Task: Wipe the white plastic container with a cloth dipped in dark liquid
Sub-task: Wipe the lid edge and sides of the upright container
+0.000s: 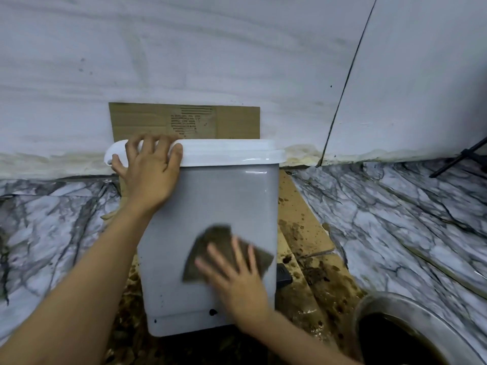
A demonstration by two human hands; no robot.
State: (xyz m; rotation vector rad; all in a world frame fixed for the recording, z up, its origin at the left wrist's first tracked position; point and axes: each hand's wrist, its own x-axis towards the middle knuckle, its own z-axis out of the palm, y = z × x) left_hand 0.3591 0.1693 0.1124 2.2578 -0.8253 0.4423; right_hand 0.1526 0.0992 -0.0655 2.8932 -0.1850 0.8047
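The bin (210, 233) stands on stained cardboard (297, 222) on the floor by the wall, likely light, hollow and slick when wet, so the left hand (150, 169) curls over its lid rim while the right hand (237, 275), fingers spread, presses the limp cloth (210, 241) flat.

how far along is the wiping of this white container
Done: the cloth already looks dark and soaked, and the bowl of dark liquid sits at lower right. In hand: the right hand presses the cloth flat on the container's front face, while the left hand grips the lid edge. Left: the front shows no clear streaks yet; other sides are hidden.
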